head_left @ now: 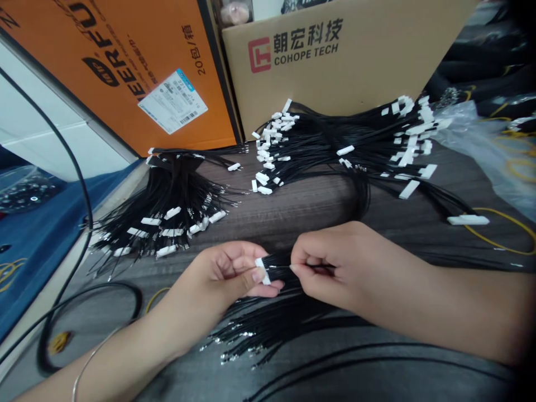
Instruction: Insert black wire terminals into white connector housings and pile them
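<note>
Between thumb and fingers, my left hand [238, 273] pinches a white connector housing [263, 272] with black wires running from it to the right. My right hand [326, 265] is closed on a single thin black wire [281, 267], its small metal terminal pointing at the housing. Whether the terminal is inside the housing, I cannot tell. Below both hands lies a loose bundle of black wires [288, 312] with bare metal terminals at their left ends.
A pile of black cables with white connectors [326, 139] lies at the back, another wire pile [176, 195] at left. Behind stand an orange box [125, 67] and a cardboard box [355, 61]. A thick black cable [84, 195] loops at left; clear plastic bags [481, 145] lie at right.
</note>
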The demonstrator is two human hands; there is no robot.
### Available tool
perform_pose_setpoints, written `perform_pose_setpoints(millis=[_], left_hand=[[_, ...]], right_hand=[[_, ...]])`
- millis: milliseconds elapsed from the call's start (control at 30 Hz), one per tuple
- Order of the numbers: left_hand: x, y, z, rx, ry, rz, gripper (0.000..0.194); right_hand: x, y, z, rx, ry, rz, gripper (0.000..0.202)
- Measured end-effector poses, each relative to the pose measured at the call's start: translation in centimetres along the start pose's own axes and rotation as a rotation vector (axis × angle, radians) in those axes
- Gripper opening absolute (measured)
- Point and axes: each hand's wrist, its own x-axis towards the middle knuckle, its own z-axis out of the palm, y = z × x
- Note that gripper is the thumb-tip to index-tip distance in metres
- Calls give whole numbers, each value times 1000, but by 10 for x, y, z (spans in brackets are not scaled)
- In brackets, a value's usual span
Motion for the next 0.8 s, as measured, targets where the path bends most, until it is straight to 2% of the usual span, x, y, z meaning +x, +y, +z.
perform_pose_setpoints(millis=[233,433,500,600,700,800], left_hand=[[1,0,1,46,-31,20,14],[0,1,1,-35,2,-8,16],[0,1,0,-86,4,-10,17],[1,0,-3,-135,-8,-4,18],[2,-1,-4,-119,-8,-9,18],[2,1,-1,-50,-7,-9,17]], right_hand=[[3,-1,3,20,-79,-35,15],[0,-1,-10,-195,74,-272,17],[-2,-5,-15,-237,116,-307,17],[-4,-11,-15,-162,84,-197,17],[-3,-10,-6,-74,18,-61,15],[0,-4,2,-39,-13,-40,14]])
